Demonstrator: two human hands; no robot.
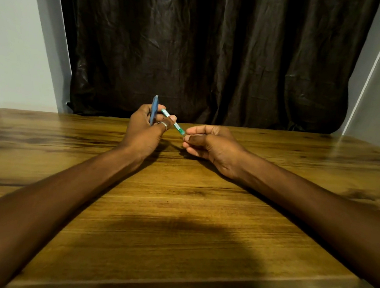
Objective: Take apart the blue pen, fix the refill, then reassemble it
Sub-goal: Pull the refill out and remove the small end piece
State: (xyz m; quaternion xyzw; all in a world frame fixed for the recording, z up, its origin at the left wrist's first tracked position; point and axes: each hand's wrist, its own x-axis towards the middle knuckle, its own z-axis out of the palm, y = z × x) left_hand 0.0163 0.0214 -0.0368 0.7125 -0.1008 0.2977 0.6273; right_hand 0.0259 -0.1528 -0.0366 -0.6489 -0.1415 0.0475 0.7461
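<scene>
While both forearms reach over the wooden tabletop, our left hand has its grip clamped on the blue pen barrel, held near upright, and also on the slanted green-and-clear refill. Our right hand pinches the refill's lower end. A ring sits on a left finger. Dark curtain behind.

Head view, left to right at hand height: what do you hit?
Left hand → blue pen part standing up in that hand → ring on one of its fingers → green-and-clear refill slanting down to the right → right hand, fingers pinching the refill's lower end.
</scene>
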